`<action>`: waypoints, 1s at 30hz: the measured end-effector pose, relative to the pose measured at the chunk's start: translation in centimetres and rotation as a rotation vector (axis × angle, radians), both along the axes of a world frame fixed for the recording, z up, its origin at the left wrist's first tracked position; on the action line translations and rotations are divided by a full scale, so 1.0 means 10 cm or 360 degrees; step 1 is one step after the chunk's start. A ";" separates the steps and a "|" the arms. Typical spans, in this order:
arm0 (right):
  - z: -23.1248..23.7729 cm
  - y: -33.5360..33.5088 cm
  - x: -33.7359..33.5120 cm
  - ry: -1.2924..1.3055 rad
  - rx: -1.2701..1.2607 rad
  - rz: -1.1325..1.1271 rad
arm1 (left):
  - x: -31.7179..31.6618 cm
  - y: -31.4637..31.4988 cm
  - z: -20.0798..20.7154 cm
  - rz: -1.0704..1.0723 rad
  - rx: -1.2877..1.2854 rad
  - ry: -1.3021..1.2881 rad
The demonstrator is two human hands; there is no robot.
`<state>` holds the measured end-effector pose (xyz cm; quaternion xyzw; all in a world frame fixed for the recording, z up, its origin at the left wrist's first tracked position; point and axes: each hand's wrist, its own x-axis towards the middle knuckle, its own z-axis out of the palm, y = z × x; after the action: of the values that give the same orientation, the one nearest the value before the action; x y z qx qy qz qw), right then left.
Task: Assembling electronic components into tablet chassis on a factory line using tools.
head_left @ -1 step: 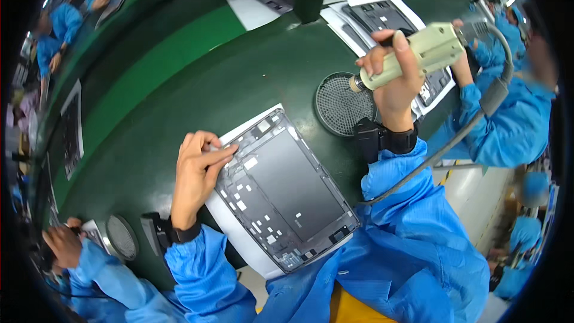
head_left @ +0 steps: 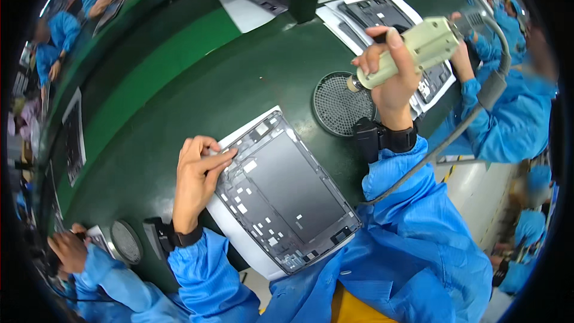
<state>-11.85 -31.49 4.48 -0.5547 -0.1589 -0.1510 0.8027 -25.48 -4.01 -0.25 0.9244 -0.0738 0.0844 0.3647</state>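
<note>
The flat panel point(head_left: 305, 179) is a thin, dark grey rectangle with rounded corners, lying with its inner side up and turned askew, its far end leaning left. A large smooth area fills much of it, and small white patches point(head_left: 242, 209) dot its left part. Beyond the panel's far right corner, apart from it, sits a round dark dish point(head_left: 338, 107) with a fine grid of holes. Farther right of the panel, a pale green electric screwdriver point(head_left: 433, 42) is held up aslant, its nose down-left over the dish's right side.
</note>
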 end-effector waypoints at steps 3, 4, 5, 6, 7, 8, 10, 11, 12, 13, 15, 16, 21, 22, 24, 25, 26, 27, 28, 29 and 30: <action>-0.05 -0.03 0.02 0.0038 -0.0159 -0.0038 | 0.03 -0.03 0.03 -0.0064 0.0052 0.0032; -0.04 -0.02 0.02 0.0050 -0.0193 -0.0062 | 0.02 -0.02 0.03 -0.0080 0.0032 0.0047; -0.02 0.00 0.02 0.0064 -0.0181 -0.0084 | 0.03 -0.02 0.02 -0.0093 0.0009 0.0062; -0.01 0.02 0.01 0.0096 -0.0198 -0.0073 | 0.03 -0.03 0.02 -0.0114 0.0019 0.0075; -0.01 0.03 0.01 0.0126 -0.0217 -0.0058 | 0.04 -0.03 0.02 -0.0092 0.0004 0.0099; -0.01 0.03 0.01 0.0137 -0.0211 -0.0071 | 0.04 -0.03 0.02 -0.0066 -0.0014 0.0121; -0.03 0.04 0.03 0.0144 -0.0244 -0.0001 | 0.05 -0.04 0.03 -0.0065 -0.0026 0.0145; -0.06 0.04 0.04 0.0144 -0.0222 0.0022 | 0.05 -0.03 0.02 -0.0051 -0.0044 0.0159; -0.08 0.04 0.05 0.0148 -0.0217 0.0018 | 0.05 -0.04 0.02 -0.0055 -0.0038 0.0163; -0.09 0.04 0.06 0.0150 -0.0233 0.0005 | 0.05 -0.04 0.02 -0.0058 -0.0048 0.0165; -0.06 0.09 0.04 0.0142 -0.0245 0.0006 | 0.02 -0.01 0.04 -0.0047 -0.0053 0.0158; -0.06 0.10 0.04 0.0161 -0.0227 0.0006 | 0.02 -0.01 0.04 -0.0048 -0.0053 0.0157; -0.08 0.07 0.05 0.0195 -0.0210 -0.0046 | 0.05 -0.03 0.01 -0.0071 -0.0065 0.0139; -0.08 0.07 0.05 0.0198 -0.0203 -0.0052 | 0.05 -0.04 0.02 -0.0069 -0.0066 0.0145; -0.08 0.05 0.06 0.0198 -0.0194 -0.0058 | 0.06 -0.05 0.03 -0.0067 -0.0065 0.0149; -0.07 0.05 0.05 0.0209 -0.0190 -0.0050 | 0.05 -0.04 0.03 -0.0067 -0.0066 0.0147; -0.07 0.05 0.05 0.0220 -0.0187 -0.0043 | 0.05 -0.04 0.04 -0.0067 -0.0067 0.0144; -0.06 0.05 0.06 0.0217 -0.0186 -0.0032 | 0.06 -0.03 0.04 -0.0056 -0.0066 0.0141; -0.05 0.07 0.05 0.0210 -0.0214 -0.0024 | 0.05 0.00 0.03 -0.0072 -0.0095 0.0128; -0.04 0.08 0.05 0.0203 -0.0244 -0.0012 | 0.04 0.02 0.02 -0.0085 -0.0126 0.0114; -0.06 0.08 0.06 0.0176 -0.0256 -0.0008 | 0.04 0.04 0.00 -0.0032 -0.0335 0.0153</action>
<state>-11.29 -30.72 3.90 -0.6251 -0.1246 -0.1089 0.7628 -25.08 -3.63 -0.29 0.8832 -0.0562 0.0437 0.4636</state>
